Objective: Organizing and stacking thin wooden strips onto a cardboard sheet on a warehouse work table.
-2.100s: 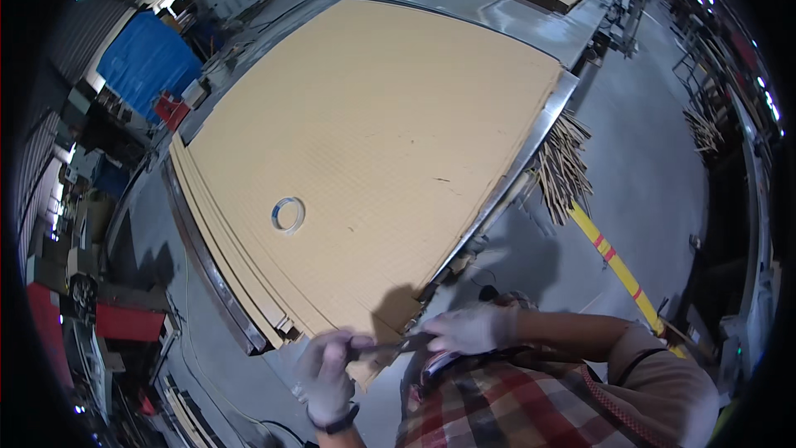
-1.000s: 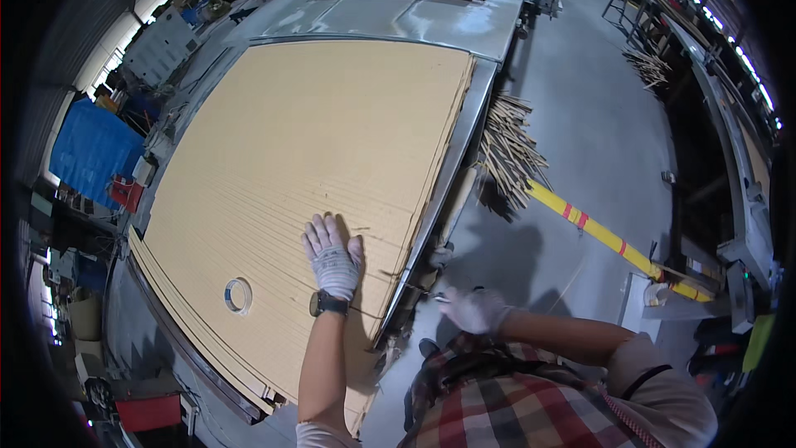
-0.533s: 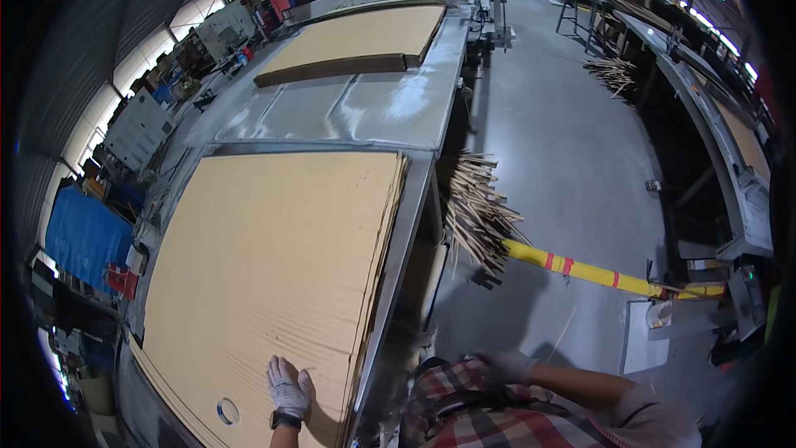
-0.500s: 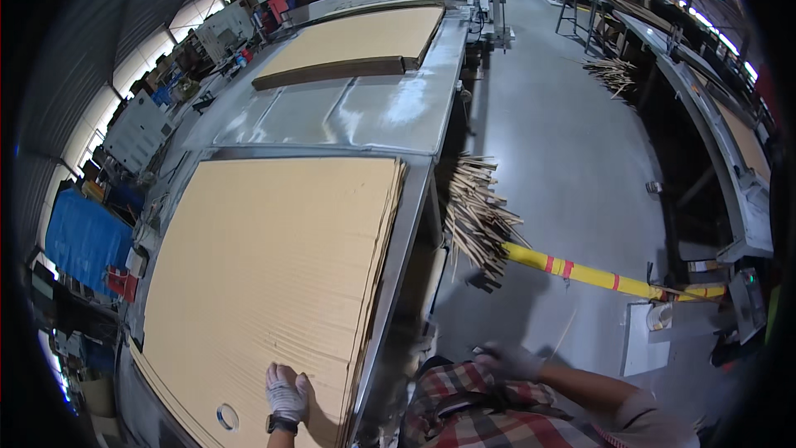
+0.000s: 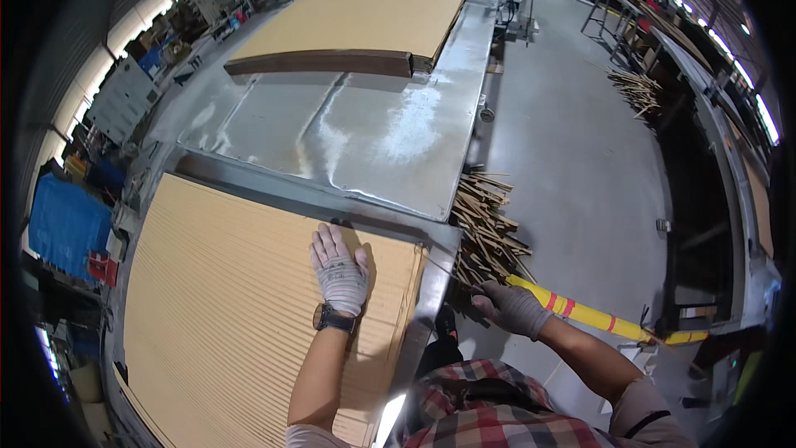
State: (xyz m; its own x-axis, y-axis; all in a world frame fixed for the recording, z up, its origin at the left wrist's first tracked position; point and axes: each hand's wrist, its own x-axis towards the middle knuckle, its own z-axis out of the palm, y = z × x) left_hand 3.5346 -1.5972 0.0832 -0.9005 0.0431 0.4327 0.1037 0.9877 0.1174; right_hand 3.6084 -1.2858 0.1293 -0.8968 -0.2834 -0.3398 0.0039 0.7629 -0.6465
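Note:
My left hand [image 5: 338,275], in a grey knit glove with a dark wristwatch, lies flat with fingers spread on the top sheet of a stack of tan ribbed boards [image 5: 232,315], near the stack's far right corner. My right hand [image 5: 516,309], also gloved, hangs off the stack's right side over the floor with its fingers curled. A thin line runs from it toward the board corner; what it grips is too small to tell. My plaid shirt fills the lower edge.
A dented metal table [image 5: 356,137] lies beyond the stack, with a second tan board stack [image 5: 365,21] at its far end. Loose wooden sticks [image 5: 489,228] are piled on the floor beside a yellow-and-red stripe [image 5: 597,319]. A blue tarp [image 5: 62,224] is at left.
My left hand has moved up the top sheet toward its far right corner. My right hand has come out over the floor by the sticks. The view has shifted forward along the stack.

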